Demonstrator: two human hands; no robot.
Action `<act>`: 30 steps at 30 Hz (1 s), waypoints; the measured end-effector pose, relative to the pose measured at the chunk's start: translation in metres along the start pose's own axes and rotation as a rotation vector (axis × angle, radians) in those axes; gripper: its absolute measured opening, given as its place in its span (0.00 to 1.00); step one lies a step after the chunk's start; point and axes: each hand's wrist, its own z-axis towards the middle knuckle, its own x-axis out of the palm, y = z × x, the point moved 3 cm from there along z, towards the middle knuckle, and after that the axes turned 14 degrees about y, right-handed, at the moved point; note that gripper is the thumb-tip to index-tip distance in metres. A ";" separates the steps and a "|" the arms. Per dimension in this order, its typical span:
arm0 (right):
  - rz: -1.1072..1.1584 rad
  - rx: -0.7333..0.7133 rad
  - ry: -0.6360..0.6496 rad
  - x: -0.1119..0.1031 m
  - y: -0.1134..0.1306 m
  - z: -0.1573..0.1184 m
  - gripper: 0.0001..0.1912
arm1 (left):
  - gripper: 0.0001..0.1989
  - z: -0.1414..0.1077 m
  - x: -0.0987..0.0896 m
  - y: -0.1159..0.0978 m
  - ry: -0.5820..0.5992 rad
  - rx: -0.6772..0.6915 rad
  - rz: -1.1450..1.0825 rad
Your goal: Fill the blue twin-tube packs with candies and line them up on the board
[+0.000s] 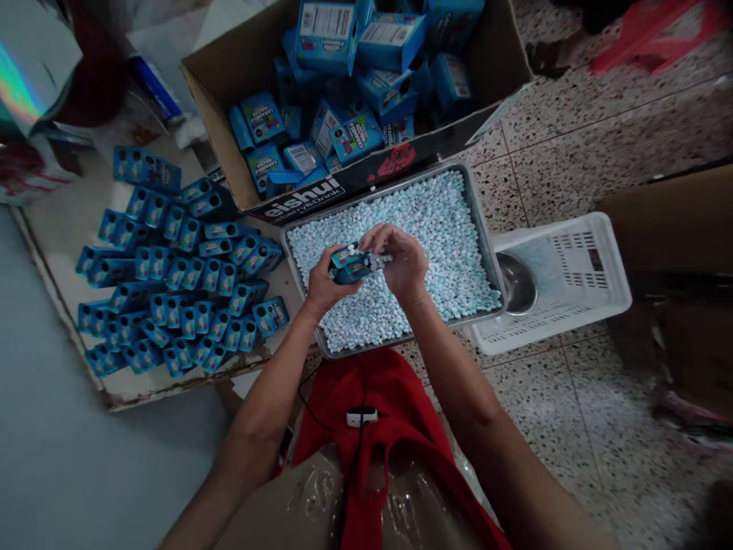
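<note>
Over a metal tray (493,267) filled with small pale blue and white candies (447,229), my left hand (324,284) is closed around small blue candy boxes (350,272), which look like a pair. Close against the boxes' right end, my right hand (404,260) has its fingers curled round some of the candies. A few white candies show at the boxes' top edge. To the left, several rows of similar blue boxes (188,275) with round holes in their ends stand on a pale board.
A large cardboard carton (214,130) holding many blue boxes stands behind the tray. At the right, a white plastic basket (610,267) holds a metal bowl (518,283). A red plastic object (647,34) lies at the upper right on the speckled tile floor (550,412).
</note>
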 end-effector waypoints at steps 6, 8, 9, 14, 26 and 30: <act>-0.164 0.089 0.110 -0.010 -0.002 -0.020 0.24 | 0.40 0.001 -0.008 0.010 -0.020 0.012 -0.076; -0.255 0.136 0.106 -0.027 -0.009 -0.035 0.25 | 0.41 0.004 -0.009 0.014 0.000 -0.002 -0.155; -0.299 0.173 0.103 -0.036 -0.017 -0.042 0.30 | 0.42 0.005 -0.007 0.015 0.025 -0.006 -0.202; -0.428 0.317 0.145 -0.058 -0.070 -0.052 0.53 | 0.45 0.010 -0.002 0.005 0.141 0.031 -0.366; -0.620 0.369 0.484 -0.053 -0.055 -0.012 0.43 | 0.48 -0.012 -0.032 -0.002 0.030 -0.072 -0.133; -0.595 0.160 0.395 -0.074 -0.039 0.046 0.25 | 0.45 -0.022 -0.052 0.040 -0.079 -0.171 -0.162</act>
